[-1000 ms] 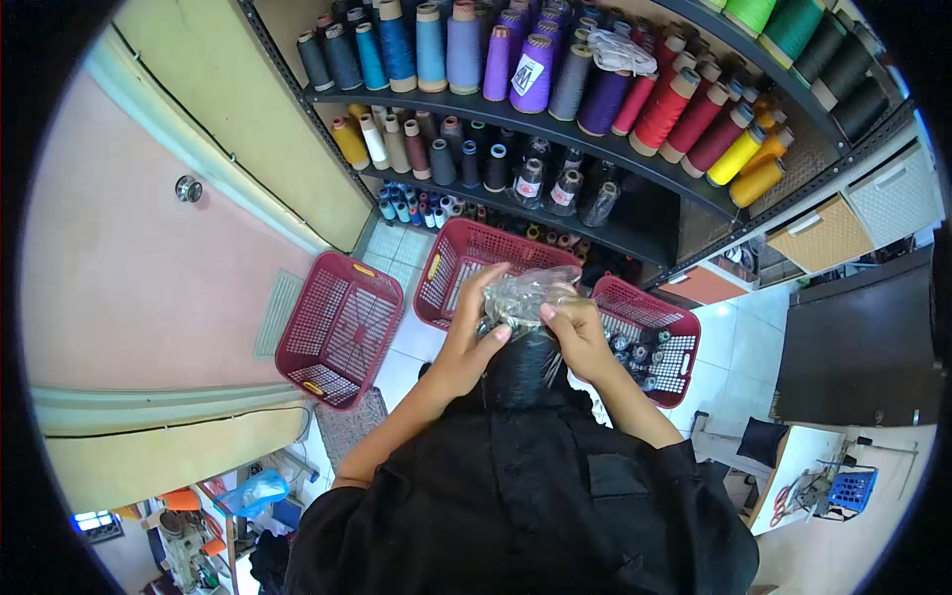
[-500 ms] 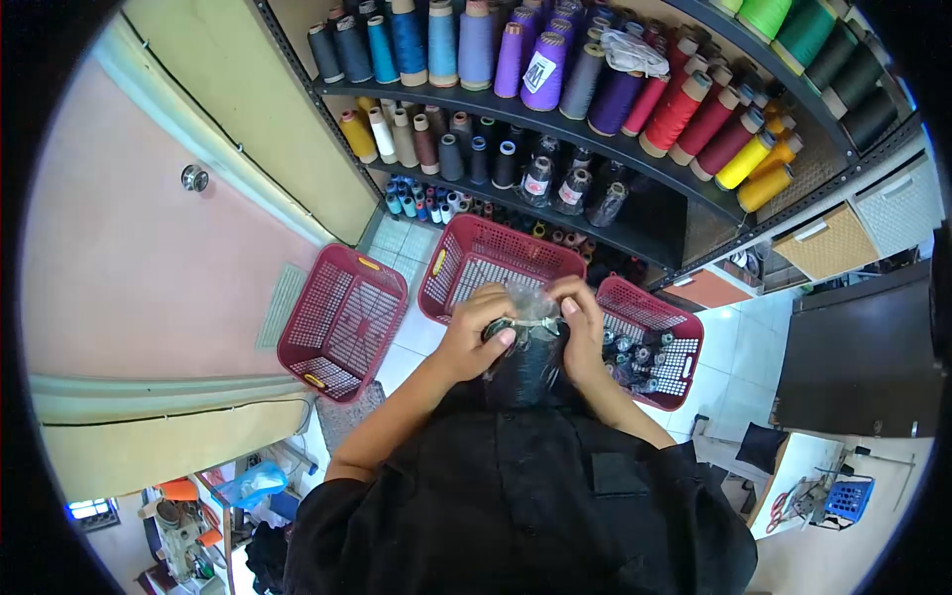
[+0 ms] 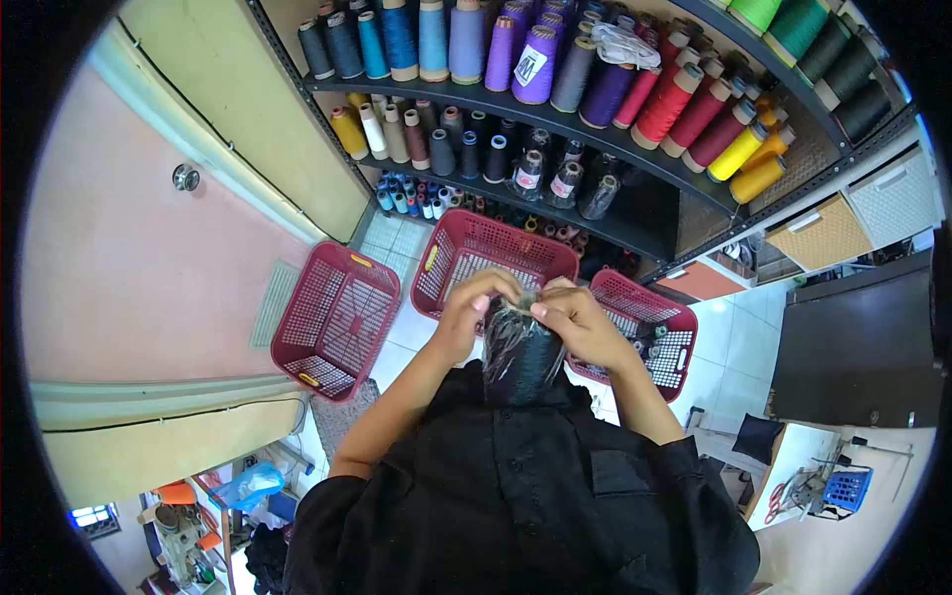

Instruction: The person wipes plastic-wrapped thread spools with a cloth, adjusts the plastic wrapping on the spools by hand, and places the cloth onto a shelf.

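A large dark thread cone (image 3: 521,357) in clear plastic wrap stands upright against the front of my black shirt. At its top my left hand (image 3: 476,309) pinches the gathered plastic, fingers bent over the cone's tip. My right hand (image 3: 580,322) closes on the same gathered plastic from the other side, thumb and fingers pressed together. The two hands nearly touch above the cone. The fingers partly hide the tip and the bunched plastic.
Beyond the hands are an empty red basket (image 3: 337,322), a middle red basket (image 3: 496,238) and a right one (image 3: 684,342) holding wrapped spools. Dark shelves (image 3: 585,129) carry many coloured cones. A pink door (image 3: 149,248) is at the left.
The loose plastic that stood spread above the cone is now gathered between my fingers. Both hands have drawn together over the tip, and the band-like loop seen between them earlier no longer shows stretched.
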`<state>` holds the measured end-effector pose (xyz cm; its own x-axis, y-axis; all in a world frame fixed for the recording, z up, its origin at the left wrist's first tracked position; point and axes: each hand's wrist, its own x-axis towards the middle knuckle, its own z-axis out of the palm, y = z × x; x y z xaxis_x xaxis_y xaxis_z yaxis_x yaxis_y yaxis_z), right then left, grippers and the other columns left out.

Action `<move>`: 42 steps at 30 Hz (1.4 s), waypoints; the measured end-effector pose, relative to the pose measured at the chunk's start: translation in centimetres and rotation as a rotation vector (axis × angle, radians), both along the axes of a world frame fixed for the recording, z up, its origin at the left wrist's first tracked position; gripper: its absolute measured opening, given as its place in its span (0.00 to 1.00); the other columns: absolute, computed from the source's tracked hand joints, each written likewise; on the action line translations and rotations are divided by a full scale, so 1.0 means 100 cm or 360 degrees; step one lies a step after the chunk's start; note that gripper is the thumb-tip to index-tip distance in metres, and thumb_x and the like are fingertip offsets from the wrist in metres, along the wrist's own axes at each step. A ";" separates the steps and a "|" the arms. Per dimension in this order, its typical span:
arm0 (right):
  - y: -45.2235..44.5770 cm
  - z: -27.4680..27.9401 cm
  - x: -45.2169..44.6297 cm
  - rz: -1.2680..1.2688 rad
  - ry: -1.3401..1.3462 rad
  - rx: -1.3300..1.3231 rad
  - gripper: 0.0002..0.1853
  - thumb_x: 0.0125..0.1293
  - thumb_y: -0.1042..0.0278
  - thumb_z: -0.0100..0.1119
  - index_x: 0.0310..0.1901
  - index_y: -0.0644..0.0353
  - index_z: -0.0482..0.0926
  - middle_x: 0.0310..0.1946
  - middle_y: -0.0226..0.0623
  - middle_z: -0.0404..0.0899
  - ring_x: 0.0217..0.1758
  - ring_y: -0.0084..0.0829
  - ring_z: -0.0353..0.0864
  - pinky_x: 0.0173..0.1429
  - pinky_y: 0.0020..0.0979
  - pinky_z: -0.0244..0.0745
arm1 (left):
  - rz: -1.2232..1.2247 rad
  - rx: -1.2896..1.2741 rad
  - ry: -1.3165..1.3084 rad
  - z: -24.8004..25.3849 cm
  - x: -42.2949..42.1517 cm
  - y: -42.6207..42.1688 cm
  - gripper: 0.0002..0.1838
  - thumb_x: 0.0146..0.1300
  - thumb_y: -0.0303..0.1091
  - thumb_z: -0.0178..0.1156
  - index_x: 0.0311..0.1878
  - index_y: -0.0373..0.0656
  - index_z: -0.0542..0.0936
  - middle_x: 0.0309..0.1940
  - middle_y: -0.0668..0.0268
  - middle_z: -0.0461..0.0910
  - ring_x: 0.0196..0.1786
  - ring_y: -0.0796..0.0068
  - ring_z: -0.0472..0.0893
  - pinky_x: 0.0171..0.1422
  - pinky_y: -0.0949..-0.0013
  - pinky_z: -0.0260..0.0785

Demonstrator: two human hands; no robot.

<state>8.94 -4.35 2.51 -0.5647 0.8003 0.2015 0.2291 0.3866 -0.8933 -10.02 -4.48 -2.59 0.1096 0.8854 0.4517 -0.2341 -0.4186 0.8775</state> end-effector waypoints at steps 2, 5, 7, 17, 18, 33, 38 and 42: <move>0.001 0.002 0.004 0.0073 -0.0086 -0.0204 0.17 0.68 0.66 0.50 0.26 0.72 0.72 0.23 0.43 0.70 0.33 0.37 0.69 0.45 0.36 0.63 | -0.0402 0.0045 0.0115 -0.013 0.000 0.002 0.26 0.67 0.47 0.39 0.27 0.33 0.73 0.30 0.55 0.75 0.50 0.58 0.72 0.57 0.60 0.61; 0.002 0.013 0.007 0.0116 -0.0217 -0.0343 0.19 0.72 0.64 0.45 0.28 0.71 0.76 0.28 0.43 0.75 0.38 0.37 0.72 0.50 0.36 0.64 | -0.0376 0.0046 0.0166 -0.017 0.005 0.004 0.24 0.66 0.44 0.39 0.24 0.33 0.71 0.28 0.56 0.74 0.48 0.57 0.71 0.57 0.61 0.61; -0.004 0.027 0.002 -0.0100 -0.0185 -0.0110 0.19 0.71 0.63 0.45 0.29 0.70 0.77 0.29 0.46 0.76 0.38 0.40 0.74 0.49 0.37 0.65 | -0.0320 0.0002 0.0135 -0.016 0.004 0.007 0.23 0.65 0.43 0.40 0.22 0.33 0.69 0.26 0.58 0.72 0.46 0.57 0.71 0.55 0.61 0.61; -0.009 0.015 -0.023 -0.0384 -0.0538 -0.0114 0.23 0.66 0.56 0.55 0.22 0.71 0.76 0.13 0.47 0.66 0.16 0.33 0.66 0.29 0.34 0.65 | -0.0251 -0.0113 0.0347 -0.014 0.005 0.010 0.16 0.65 0.32 0.45 0.31 0.26 0.75 0.34 0.52 0.77 0.40 0.61 0.76 0.51 0.66 0.65; -0.005 0.002 -0.020 -0.0440 -0.0346 -0.0212 0.25 0.68 0.56 0.55 0.19 0.70 0.75 0.11 0.38 0.66 0.18 0.20 0.62 0.25 0.29 0.60 | -0.0303 -0.0211 0.0371 -0.015 0.001 0.011 0.20 0.67 0.37 0.44 0.34 0.27 0.76 0.37 0.53 0.78 0.43 0.63 0.77 0.56 0.66 0.65; 0.006 -0.058 -0.016 -0.0556 0.1394 -0.2055 0.29 0.63 0.39 0.54 0.46 0.62 0.78 0.43 0.41 0.81 0.45 0.35 0.80 0.53 0.36 0.75 | -0.0002 -0.1472 -0.0342 -0.048 0.011 0.020 0.26 0.66 0.54 0.51 0.42 0.36 0.80 0.33 0.64 0.80 0.34 0.76 0.77 0.42 0.72 0.68; -0.002 -0.061 -0.001 -0.0546 0.0972 -0.2061 0.29 0.63 0.40 0.55 0.48 0.63 0.78 0.44 0.41 0.81 0.44 0.34 0.81 0.50 0.36 0.77 | -0.0096 -0.1481 -0.0329 -0.040 0.020 -0.002 0.22 0.66 0.52 0.52 0.31 0.40 0.78 0.26 0.69 0.77 0.31 0.79 0.75 0.39 0.74 0.66; -0.005 -0.071 0.011 -0.0373 0.0870 -0.2092 0.25 0.64 0.45 0.56 0.47 0.62 0.78 0.43 0.38 0.81 0.42 0.32 0.81 0.49 0.32 0.76 | -0.0615 -0.1695 -0.0233 -0.034 0.011 0.007 0.23 0.65 0.53 0.53 0.36 0.37 0.79 0.30 0.68 0.78 0.35 0.78 0.76 0.42 0.73 0.67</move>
